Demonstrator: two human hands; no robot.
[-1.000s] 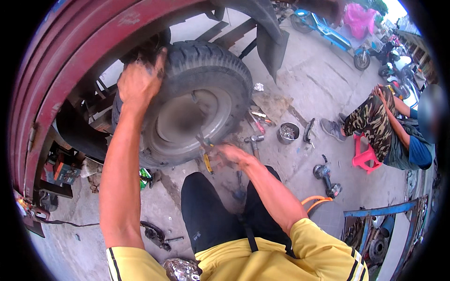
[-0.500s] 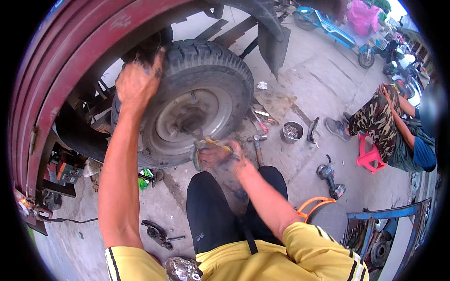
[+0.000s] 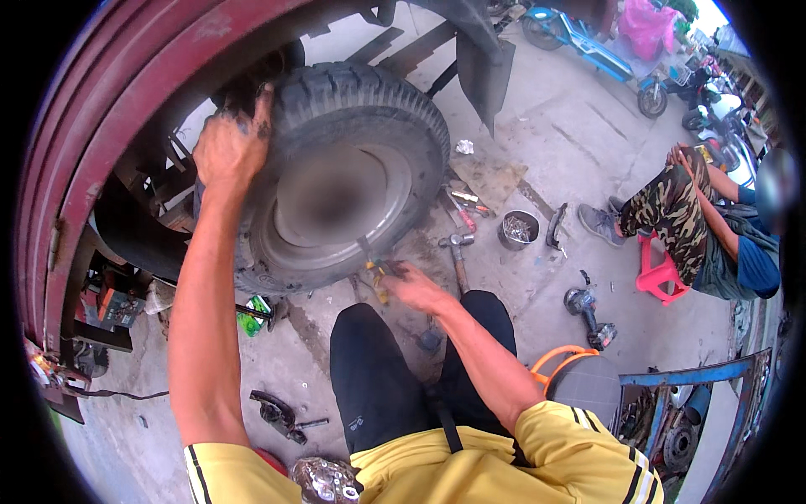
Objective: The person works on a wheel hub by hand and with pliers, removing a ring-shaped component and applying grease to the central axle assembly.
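A large black tyre point(image 3: 361, 101) on a grey wheel rim point(image 3: 390, 223) stands upright in front of me, under a dark red vehicle body. My left hand point(image 3: 228, 149) is up at the tyre's upper left edge, fingers closed over it; one finger points up along the tread and the others are partly lost in shadow. Low by the rim, my right hand point(image 3: 416, 290) is closed round a yellow-handled tool point(image 3: 379, 290). Its grey end points up toward the rim; blur hides its exact kind. The wheel's centre is a blurred patch.
On the ground to the right are a hammer point(image 3: 458, 256), a metal pot of small parts point(image 3: 518, 229) and a cordless power tool point(image 3: 590, 319). A person in camouflage trousers point(image 3: 667, 197) sits on a pink stool point(image 3: 659, 273). A blue metal frame point(image 3: 688, 380) stands lower right.
My right hand has shifted slightly toward the wheel's lower edge, and the yellow tool has turned in it. My left hand has slid a little left along the tyre.
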